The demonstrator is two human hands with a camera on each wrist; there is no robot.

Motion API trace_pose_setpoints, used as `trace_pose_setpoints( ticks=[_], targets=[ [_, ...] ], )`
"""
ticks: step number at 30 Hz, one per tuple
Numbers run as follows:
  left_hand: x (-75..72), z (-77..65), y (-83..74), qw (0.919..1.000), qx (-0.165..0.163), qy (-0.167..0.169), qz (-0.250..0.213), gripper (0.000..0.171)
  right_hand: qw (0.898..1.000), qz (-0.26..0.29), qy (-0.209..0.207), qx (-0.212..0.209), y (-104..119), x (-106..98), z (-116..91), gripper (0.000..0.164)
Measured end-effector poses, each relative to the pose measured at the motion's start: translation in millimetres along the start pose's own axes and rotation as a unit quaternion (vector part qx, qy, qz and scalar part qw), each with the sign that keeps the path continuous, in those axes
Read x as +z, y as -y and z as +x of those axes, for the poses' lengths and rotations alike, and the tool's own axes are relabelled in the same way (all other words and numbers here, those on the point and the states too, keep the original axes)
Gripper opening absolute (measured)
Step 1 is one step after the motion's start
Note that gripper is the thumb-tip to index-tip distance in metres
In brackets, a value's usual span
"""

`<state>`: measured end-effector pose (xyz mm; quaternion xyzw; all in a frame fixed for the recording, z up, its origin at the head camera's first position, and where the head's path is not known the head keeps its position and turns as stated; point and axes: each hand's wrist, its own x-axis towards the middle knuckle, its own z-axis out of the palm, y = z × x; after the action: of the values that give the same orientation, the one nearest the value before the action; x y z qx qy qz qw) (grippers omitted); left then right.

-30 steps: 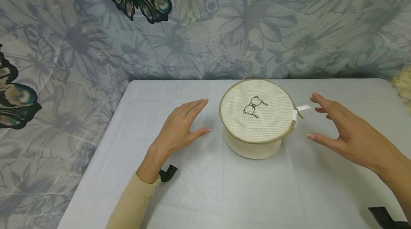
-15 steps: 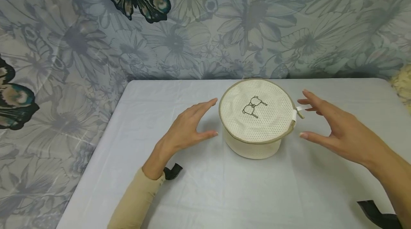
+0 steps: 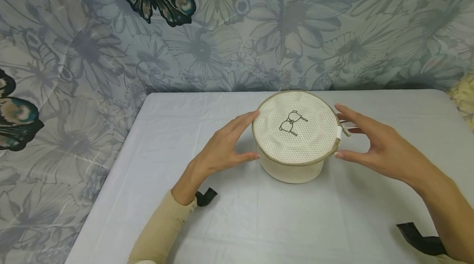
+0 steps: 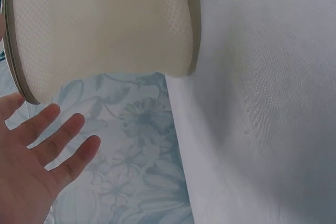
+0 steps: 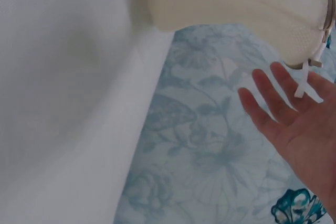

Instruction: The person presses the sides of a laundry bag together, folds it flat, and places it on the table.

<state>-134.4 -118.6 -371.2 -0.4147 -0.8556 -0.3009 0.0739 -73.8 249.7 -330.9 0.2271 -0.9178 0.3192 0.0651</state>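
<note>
A round cream mesh laundry bag (image 3: 296, 144) stands upright on the white-covered table. Its lid carries a black outline of a bra, and an olive zipper runs along the rim. My left hand (image 3: 224, 149) is at the bag's left side, fingers spread and fairly straight, fingertips at the rim. On the opposite side my right hand (image 3: 381, 149) has its thumb and fingers apart around the zipper end. A white ribbon (image 5: 301, 83) hangs by that hand's fingers in the right wrist view. Neither hand grips the bag.
The white tablecloth (image 3: 296, 223) spreads around the bag. Behind and to the left is a floral backdrop (image 3: 207, 54) with butterflies. Something pale yellow and ruffled (image 3: 463, 97) sits at the far right. Black straps (image 3: 422, 241) stick out by both wrists.
Both hands have moved inward, the left one rightward and the right one leftward, reaching the bag's sides. The bag has stayed in place.
</note>
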Motion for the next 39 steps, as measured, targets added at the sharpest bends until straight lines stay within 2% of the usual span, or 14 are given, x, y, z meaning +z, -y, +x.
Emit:
trace_pose_setpoints(
  ticks=[7,22,39],
  targets=[
    [2.4,4.3,-1.5,1.0,0.009,-0.002,0.0,0.102,1.0,0.007,0.009,-0.005,1.8,5.3,5.4,0.106],
    [7.9,15.7,-5.0,0.9999,0.009,0.009,-0.008,0.101,1.0,-0.005,0.0,-0.003,-1.6,10.1,4.1,0.103],
    [11.7,20.2,-5.8,0.9992,-0.018,0.035,-0.002,0.106,1.0,-0.015,0.006,0.026,-1.7,17.4,-0.2,0.099]
  ],
)
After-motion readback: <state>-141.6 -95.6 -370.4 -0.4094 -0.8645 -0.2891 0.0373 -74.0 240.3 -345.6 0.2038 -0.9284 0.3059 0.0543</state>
